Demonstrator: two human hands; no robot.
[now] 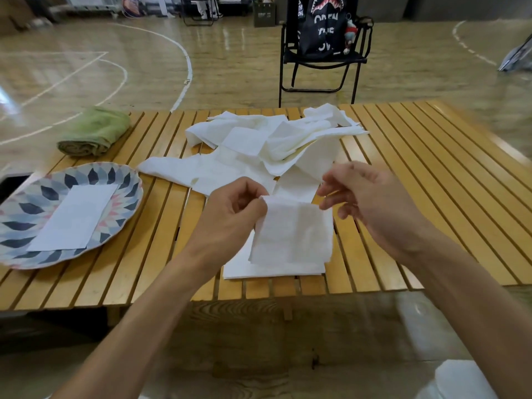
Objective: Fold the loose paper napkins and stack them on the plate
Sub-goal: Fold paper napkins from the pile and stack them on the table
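My left hand pinches a napkin just above the surface; right hand hovers beside it, fingers loosely spread, empty. One folded napkin lies on the plate.

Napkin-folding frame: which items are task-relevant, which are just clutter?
Job: napkin being folded, held by left hand; right hand; loose napkin pile; folded napkin on plate.
Lying about: green towel; folding chair; black bag.
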